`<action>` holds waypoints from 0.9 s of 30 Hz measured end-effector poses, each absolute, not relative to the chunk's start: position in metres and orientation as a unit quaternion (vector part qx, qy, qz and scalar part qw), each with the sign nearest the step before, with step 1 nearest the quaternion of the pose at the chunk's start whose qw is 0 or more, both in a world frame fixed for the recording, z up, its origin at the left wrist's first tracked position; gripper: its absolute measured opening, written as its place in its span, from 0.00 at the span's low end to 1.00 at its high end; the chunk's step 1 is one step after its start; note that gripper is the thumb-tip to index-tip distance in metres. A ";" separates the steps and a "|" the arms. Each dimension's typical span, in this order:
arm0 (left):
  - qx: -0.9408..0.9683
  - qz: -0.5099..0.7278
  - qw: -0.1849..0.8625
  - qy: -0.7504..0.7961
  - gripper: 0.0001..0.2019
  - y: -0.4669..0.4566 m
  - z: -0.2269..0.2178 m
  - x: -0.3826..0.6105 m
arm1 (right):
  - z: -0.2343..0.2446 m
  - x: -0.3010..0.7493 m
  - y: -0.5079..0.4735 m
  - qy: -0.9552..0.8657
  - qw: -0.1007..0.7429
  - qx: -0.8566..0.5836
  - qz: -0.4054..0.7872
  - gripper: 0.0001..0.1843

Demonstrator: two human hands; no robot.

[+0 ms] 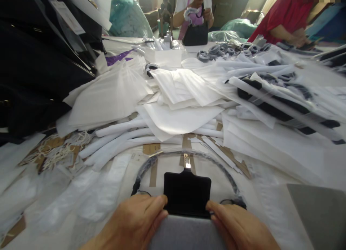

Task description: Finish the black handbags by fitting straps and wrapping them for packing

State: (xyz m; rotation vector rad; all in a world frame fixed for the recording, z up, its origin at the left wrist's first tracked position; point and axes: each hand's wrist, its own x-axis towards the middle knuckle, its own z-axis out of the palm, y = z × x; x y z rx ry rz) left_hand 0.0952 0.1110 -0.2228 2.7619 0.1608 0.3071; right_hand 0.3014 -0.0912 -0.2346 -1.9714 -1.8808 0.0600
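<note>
My left hand (135,221) and my right hand (238,226) sit at the bottom of the view, each closed on one side of a small black bag (187,193). The bag's lower part is inside a grey cloth pouch (186,233), and my fingers pinch the pouch's edge against the bag. A metal clasp (186,160) shows at the bag's top. A dark strap wrapped in clear film (205,158) arcs from one side of the bag to the other over the table.
Heaps of white paper sheets and pouches (178,95) and white foam tubes (121,133) cover the table. Black bags (32,70) are piled at left, string tags (62,151) below them. Two other people (193,12) (286,19) work at the far side.
</note>
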 end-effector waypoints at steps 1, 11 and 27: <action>0.979 0.105 0.162 0.063 0.16 0.110 -0.230 0.097 | -0.240 0.301 -0.088 -0.672 0.194 -0.714 0.024 0.16; 0.995 0.079 0.017 0.053 0.19 0.097 -0.244 0.103 | -0.250 0.286 -0.079 -0.640 0.136 -0.756 -0.026 0.22; 0.979 0.177 -0.048 -0.089 0.17 0.075 -0.244 0.085 | -0.253 0.282 -0.087 -0.634 0.189 -0.747 -0.060 0.29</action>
